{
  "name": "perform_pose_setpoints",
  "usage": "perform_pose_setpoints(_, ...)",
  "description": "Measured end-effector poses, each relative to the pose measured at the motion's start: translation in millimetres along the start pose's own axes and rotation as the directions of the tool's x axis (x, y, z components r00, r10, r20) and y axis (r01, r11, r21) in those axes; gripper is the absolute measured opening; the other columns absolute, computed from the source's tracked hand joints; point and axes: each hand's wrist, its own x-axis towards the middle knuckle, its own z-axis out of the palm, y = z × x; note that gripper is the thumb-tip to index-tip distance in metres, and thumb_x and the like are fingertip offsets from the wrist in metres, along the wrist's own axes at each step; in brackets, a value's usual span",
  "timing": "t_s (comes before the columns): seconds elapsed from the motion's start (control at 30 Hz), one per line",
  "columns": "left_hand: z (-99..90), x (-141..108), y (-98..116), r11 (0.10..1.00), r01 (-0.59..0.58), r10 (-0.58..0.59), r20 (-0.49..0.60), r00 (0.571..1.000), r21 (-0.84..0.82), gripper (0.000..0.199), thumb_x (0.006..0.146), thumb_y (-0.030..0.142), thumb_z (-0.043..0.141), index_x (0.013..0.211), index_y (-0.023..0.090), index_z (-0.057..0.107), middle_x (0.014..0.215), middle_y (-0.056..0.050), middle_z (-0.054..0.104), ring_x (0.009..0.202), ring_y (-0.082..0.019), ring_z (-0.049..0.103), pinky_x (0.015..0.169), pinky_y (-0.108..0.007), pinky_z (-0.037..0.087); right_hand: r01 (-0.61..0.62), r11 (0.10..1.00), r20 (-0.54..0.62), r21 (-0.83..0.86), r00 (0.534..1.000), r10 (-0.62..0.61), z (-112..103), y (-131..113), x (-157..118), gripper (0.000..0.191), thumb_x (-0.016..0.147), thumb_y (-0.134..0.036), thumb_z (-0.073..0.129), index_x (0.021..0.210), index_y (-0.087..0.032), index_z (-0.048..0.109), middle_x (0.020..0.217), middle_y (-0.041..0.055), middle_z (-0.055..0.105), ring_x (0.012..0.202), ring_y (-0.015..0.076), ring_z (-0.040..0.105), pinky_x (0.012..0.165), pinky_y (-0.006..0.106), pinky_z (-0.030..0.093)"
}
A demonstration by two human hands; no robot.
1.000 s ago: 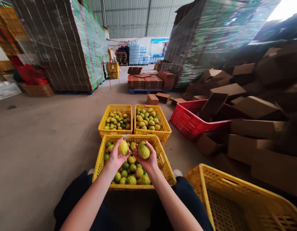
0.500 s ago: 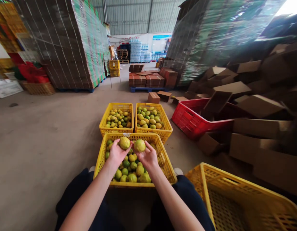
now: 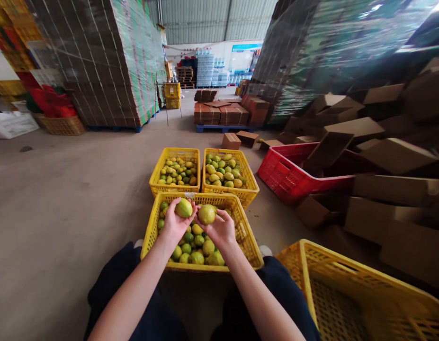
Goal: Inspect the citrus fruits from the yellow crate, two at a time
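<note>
My left hand (image 3: 174, 221) is closed around a green-yellow lemon (image 3: 184, 208). A rounder, yellower lemon (image 3: 207, 214) rests in the fingers of my right hand (image 3: 222, 230). The two hands are side by side, fingertips almost meeting, over the near yellow crate (image 3: 242, 222). Inside that crate, loose lemons (image 3: 197, 257) range from green to yellow, and my hands and forearms cover part of them. Behind it stand two more yellow crates, the left one (image 3: 157, 182) with smaller-looking lemons (image 3: 174, 171) and the right one (image 3: 250, 189) with larger-looking lemons (image 3: 224, 170).
Another yellow crate (image 3: 302, 265) stands by my right leg. Beyond it are a red crate (image 3: 286, 173) and a heap of cardboard boxes (image 3: 386, 189). Wrapped pallet stacks (image 3: 98, 66) rise on both sides. Flattened cartons (image 3: 222, 116) lie on a blue pallet ahead.
The lemon in my left hand has turned, so a greener side now shows. My right hand still holds its lemon. The view has shifted slightly.
</note>
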Motion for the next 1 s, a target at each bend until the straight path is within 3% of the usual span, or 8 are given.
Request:
perform_pose_setpoints(0.1,-1.9,4.3,1.4,1.000,0.012,-0.012,0.045,0.999,0.001,0.023,0.081,0.022,0.045,0.094,0.009,0.058,0.090,-0.015,0.063,0.088,-0.025,0.063,0.070,-0.038,0.057,0.028,1.000,0.002,-0.012,1.000,-0.028,-0.6,-1.3,2.6,0.018,0.071,-0.016,0.048,0.085,-0.011,0.059,0.083,0.0132,0.069,0.085,0.0263,0.065,0.072,0.045,0.054)
perform_pose_setpoints(0.3,1.0,8.6,2.0,0.997,-0.013,0.007,0.080,0.997,0.070,0.021,0.086,0.021,0.047,0.094,0.006,0.059,0.095,-0.017,0.064,0.095,-0.023,0.063,0.074,-0.028,0.056,0.139,0.990,-0.092,-0.023,0.986,-0.141,4.8,-5.1,6.2,0.007,0.079,-0.017,0.055,0.084,-0.014,0.059,0.078,0.0074,0.070,0.079,0.0216,0.067,0.067,0.035,0.056)
perform_pose_setpoints(0.43,5.0,4.5,0.8,0.987,-0.049,0.035,0.092,0.995,0.153,0.013,0.080,0.019,0.058,0.085,0.008,0.061,0.086,-0.012,0.066,0.081,-0.019,0.066,0.068,-0.025,0.056,0.073,0.996,-0.179,-0.055,0.980,-0.082,7.5,-5.7,5.3,0.011,0.079,-0.027,0.059,0.084,-0.017,0.058,0.071,0.0035,0.069,0.064,0.0160,0.067,0.052,0.022,0.055)
perform_pose_setpoints(0.57,4.9,3.5,1.0,0.978,-0.056,0.048,0.044,0.998,0.200,0.012,0.076,0.023,0.064,0.076,0.012,0.060,0.070,-0.004,0.063,0.057,-0.011,0.060,0.050,-0.019,0.051,0.069,0.992,-0.274,-0.103,0.957,-0.095,8.5,-4.3,3.6,0.005,0.079,-0.025,0.059,0.079,-0.022,0.055,0.066,-0.0009,0.067,0.059,0.0140,0.065,0.046,0.019,0.051)
perform_pose_setpoints(0.67,4.8,2.6,2.9,0.983,-0.018,0.005,0.071,0.997,0.185,0.016,0.076,0.029,0.064,0.076,0.013,0.060,0.070,-0.003,0.063,0.056,-0.010,0.058,0.049,-0.018,0.049,0.063,0.992,-0.198,-0.105,0.977,-0.083,7.9,-4.0,2.4,0.004,0.078,-0.023,0.057,0.081,-0.021,0.055,0.072,0.0021,0.068,0.067,0.0164,0.066,0.053,0.024,0.054)
perform_pose_setpoints(0.8,6.8,-1.5,5.3,0.991,-0.021,0.003,0.135,0.991,0.136,0.018,0.081,0.028,0.055,0.082,0.011,0.062,0.079,-0.008,0.065,0.070,-0.014,0.063,0.060,-0.022,0.052,0.000,0.997,-0.023,-0.083,1.000,-0.002,4.7,-4.7,1.5,0.014,0.076,-0.021,0.052,0.087,-0.015,0.058,0.086,0.0103,0.069,0.079,0.0218,0.066,0.066,0.037,0.056)
perform_pose_setpoints(0.9,8.2,-4.1,4.8,0.990,-0.052,0.022,0.221,0.975,0.129,0.024,0.083,0.026,0.049,0.091,0.007,0.061,0.093,-0.013,0.065,0.084,-0.018,0.063,0.071,-0.025,0.053,-0.009,0.998,0.049,-0.069,0.999,0.012,4.0,-5.0,1.3,0.017,0.073,-0.016,0.050,0.088,-0.015,0.058,0.090,0.0103,0.069,0.086,0.0235,0.064,0.071,0.042,0.055)
perform_pose_setpoints(1.0,7.7,-4.2,2.5,0.974,-0.093,0.038,0.254,0.967,0.207,0.023,0.080,0.027,0.056,0.092,0.008,0.061,0.097,-0.013,0.065,0.091,-0.020,0.063,0.078,-0.027,0.051,-0.001,0.998,0.081,-0.068,0.997,0.006,5.5,-5.9,1.4,0.019,0.072,-0.014,0.049,0.088,-0.017,0.058,0.091,0.0076,0.068,0.089,0.0224,0.063,0.074,0.042,0.054)
